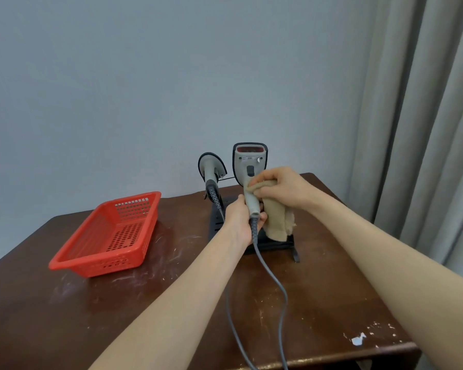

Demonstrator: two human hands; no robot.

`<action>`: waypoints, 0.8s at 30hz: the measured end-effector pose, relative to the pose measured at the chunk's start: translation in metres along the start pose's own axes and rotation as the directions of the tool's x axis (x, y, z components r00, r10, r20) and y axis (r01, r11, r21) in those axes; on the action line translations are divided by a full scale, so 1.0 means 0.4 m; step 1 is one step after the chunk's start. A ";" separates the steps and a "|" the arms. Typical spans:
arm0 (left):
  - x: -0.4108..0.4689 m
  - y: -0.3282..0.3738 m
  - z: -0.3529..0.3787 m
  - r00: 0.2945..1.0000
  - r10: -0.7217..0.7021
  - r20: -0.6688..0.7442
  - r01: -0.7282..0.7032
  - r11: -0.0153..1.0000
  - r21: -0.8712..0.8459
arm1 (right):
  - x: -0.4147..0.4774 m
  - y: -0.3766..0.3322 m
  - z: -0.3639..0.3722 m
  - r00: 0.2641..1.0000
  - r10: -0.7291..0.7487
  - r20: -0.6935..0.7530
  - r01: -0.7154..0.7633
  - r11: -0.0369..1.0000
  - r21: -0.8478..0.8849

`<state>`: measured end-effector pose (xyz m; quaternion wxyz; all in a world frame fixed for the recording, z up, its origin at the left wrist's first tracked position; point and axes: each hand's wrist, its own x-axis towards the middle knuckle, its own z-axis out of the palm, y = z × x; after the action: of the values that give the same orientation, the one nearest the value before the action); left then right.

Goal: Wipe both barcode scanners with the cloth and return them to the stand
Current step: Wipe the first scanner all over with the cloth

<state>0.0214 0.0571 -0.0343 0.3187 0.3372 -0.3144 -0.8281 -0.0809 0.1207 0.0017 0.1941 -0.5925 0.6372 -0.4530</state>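
Left hand (242,218) grips the butt of the grey plastic corded barcode scanner (247,164), upright over the black metal stand (273,245); right hand (281,186) pinches the beige cloth (277,222) against its handle just above, so wiping likely runs lengthwise.

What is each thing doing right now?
stand, upright on the table.
held scanner, upright, gripped by its handle.
other scanner, resting in the stand.
cloth, pressed on the held scanner's handle.
red basket, right way up on the table.
left hand, gripping the held scanner.
right hand, holding the cloth.
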 end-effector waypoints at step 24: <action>0.018 -0.007 -0.019 1.000 -0.029 0.002 0.029 0.994 -0.109 | 0.023 -0.011 0.007 0.988 0.020 0.150 -0.004 0.994 -0.107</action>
<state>0.0223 0.0510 -0.0433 0.3245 0.3234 -0.2638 -0.8488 -0.0784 0.1117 0.0063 0.2127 -0.6308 0.6473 -0.3713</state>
